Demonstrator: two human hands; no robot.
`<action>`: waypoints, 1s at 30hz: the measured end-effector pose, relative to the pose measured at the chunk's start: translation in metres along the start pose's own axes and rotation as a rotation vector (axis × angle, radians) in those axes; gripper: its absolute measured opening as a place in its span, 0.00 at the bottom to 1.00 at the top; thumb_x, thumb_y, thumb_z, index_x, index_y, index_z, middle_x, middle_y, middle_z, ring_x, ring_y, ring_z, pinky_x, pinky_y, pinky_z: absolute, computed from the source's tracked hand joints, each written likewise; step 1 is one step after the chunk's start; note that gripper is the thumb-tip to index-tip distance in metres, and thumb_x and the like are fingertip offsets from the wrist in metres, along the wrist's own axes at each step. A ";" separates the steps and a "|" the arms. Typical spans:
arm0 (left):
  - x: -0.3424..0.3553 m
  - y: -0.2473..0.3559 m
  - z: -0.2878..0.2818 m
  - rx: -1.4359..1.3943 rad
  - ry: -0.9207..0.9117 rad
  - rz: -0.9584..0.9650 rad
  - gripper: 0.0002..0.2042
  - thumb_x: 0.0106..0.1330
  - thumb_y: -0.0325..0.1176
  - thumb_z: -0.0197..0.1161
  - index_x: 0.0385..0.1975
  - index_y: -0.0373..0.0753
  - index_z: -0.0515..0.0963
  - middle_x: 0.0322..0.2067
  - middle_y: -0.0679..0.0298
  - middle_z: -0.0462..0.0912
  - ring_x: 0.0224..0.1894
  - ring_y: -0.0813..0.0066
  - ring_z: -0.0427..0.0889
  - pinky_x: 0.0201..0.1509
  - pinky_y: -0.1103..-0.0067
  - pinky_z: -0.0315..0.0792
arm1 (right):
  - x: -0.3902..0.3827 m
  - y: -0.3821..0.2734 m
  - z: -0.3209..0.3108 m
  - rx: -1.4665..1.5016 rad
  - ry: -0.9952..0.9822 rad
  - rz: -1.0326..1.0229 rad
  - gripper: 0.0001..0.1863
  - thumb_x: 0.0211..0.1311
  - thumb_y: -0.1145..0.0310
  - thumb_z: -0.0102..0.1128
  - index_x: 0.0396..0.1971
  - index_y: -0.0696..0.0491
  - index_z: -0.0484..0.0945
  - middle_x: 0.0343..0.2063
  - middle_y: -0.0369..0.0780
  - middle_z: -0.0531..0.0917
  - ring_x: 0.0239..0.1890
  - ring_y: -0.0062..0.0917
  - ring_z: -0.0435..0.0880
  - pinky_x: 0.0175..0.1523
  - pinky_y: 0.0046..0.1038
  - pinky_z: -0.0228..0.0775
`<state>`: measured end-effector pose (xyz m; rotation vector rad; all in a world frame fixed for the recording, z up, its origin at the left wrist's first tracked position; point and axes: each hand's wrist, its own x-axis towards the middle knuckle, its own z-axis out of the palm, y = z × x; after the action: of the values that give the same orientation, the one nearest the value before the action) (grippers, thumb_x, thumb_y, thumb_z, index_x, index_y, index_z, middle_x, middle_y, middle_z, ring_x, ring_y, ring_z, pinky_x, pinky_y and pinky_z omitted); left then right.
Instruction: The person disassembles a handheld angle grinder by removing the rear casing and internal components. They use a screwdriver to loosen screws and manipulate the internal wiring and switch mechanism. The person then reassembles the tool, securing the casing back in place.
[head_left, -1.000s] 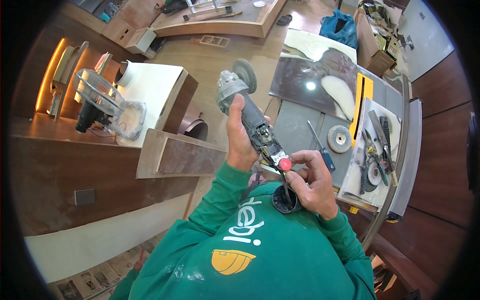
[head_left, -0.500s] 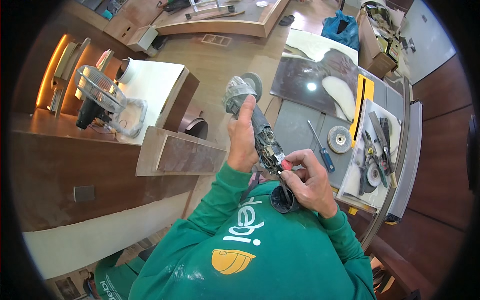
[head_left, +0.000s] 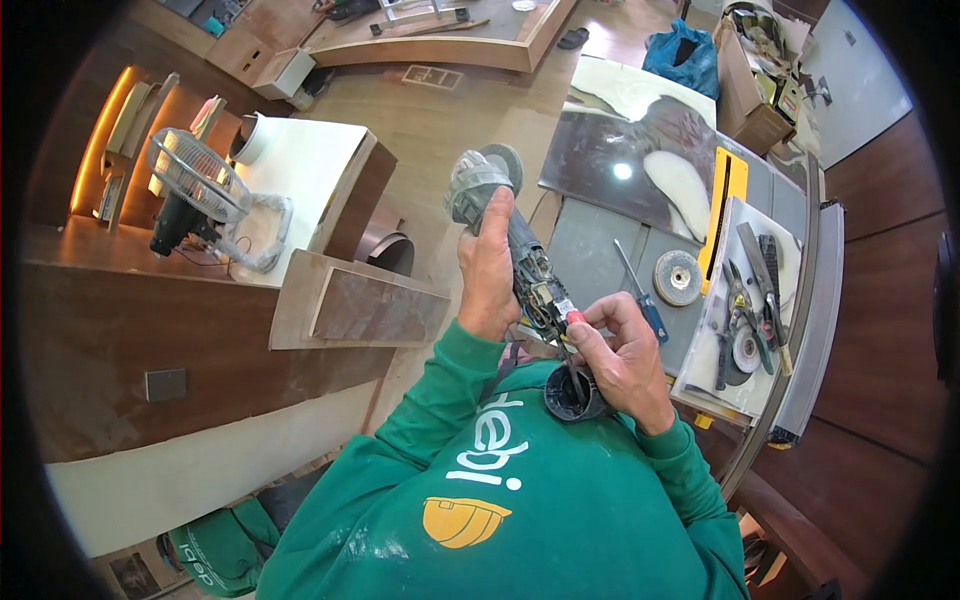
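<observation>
My left hand (head_left: 487, 275) is wrapped around the dusty grey body of an angle grinder (head_left: 527, 255), its thumb lying along the top. The grinder's disc end points away from me. Toward me its rear housing is off, baring wires and inner parts. There my right hand (head_left: 632, 368) pinches a small red part (head_left: 575, 317) between thumb and fingers. Below it, a black cup-shaped rear cover (head_left: 570, 394) hangs on the cord against my green shirt. On the bench to the right are a screwdriver (head_left: 650, 315) with a blue handle and a grey abrasive disc (head_left: 678, 278).
A white board (head_left: 715, 385) carries pliers, files and small discs beside a yellow strip (head_left: 727, 195). Farther off lies a glossy dark-and-white panel (head_left: 610, 150). A fan (head_left: 200, 185) stands on the white-topped counter at left. Part of another person's green clothing (head_left: 215, 553) shows at lower left.
Both hands keep their places on the grinder. My right fingers have shifted slightly over the red part. The other person at lower left has changed position.
</observation>
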<state>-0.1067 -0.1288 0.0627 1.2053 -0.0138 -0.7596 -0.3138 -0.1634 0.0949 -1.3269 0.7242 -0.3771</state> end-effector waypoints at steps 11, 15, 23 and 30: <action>0.000 0.002 0.001 -0.012 -0.016 -0.030 0.23 0.75 0.55 0.70 0.45 0.36 0.79 0.27 0.66 0.78 0.24 0.74 0.82 0.26 0.74 0.80 | -0.002 -0.004 0.001 -0.041 -0.064 -0.146 0.16 0.75 0.78 0.62 0.59 0.61 0.79 0.42 0.41 0.87 0.36 0.19 0.90 0.38 0.22 0.80; 0.000 0.002 0.002 -0.016 -0.026 -0.035 0.24 0.74 0.55 0.70 0.45 0.36 0.79 0.27 0.66 0.79 0.23 0.74 0.82 0.26 0.74 0.79 | -0.002 -0.002 0.003 -0.031 -0.015 -0.105 0.11 0.73 0.77 0.65 0.51 0.62 0.79 0.41 0.41 0.87 0.35 0.18 0.89 0.37 0.22 0.80; -0.004 0.001 0.008 -0.023 0.038 -0.023 0.18 0.75 0.49 0.70 0.40 0.37 0.81 0.27 0.70 0.77 0.23 0.80 0.78 0.25 0.76 0.74 | 0.007 -0.006 0.003 -0.060 0.044 0.041 0.19 0.69 0.66 0.75 0.45 0.64 0.77 0.38 0.43 0.88 0.34 0.22 0.89 0.36 0.23 0.79; -0.003 -0.001 0.003 -0.047 0.024 0.026 0.17 0.76 0.47 0.69 0.44 0.38 0.79 0.29 0.70 0.77 0.23 0.80 0.78 0.25 0.76 0.75 | 0.014 -0.010 0.011 -0.250 -0.012 0.025 0.21 0.70 0.61 0.74 0.47 0.63 0.77 0.30 0.46 0.90 0.32 0.26 0.91 0.38 0.32 0.81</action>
<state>-0.1106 -0.1293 0.0645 1.1670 0.0082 -0.7189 -0.2953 -0.1664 0.1016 -1.5525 0.7955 -0.2639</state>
